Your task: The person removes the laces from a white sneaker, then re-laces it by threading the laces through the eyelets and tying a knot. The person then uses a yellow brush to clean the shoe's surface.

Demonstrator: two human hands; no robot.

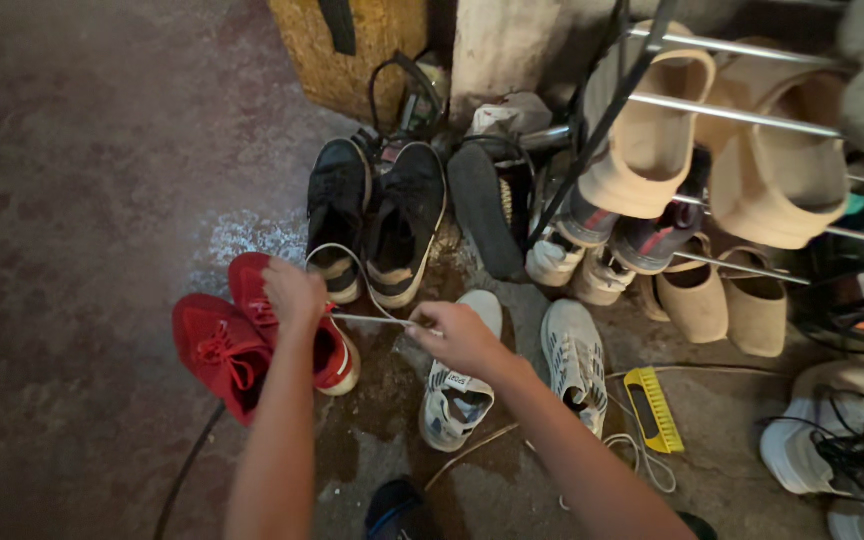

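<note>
While the white shoelace (367,318) runs taut and thin between my two hands, a slack loop of it arcs up over the black shoes (377,215) behind. My left hand (292,292) is closed on one end of the lace, over the inner of two red sneakers (252,340). My right hand (457,335) pinches the other end between thumb and fingers, above a white sneaker (457,385) with an open, unlaced throat. Its mate (574,360) lies just beside it to the right. A yellow brush (654,410) lies near that. Beige clogs (722,130) sit on a metal shoe rack (742,115) beyond.
</note>
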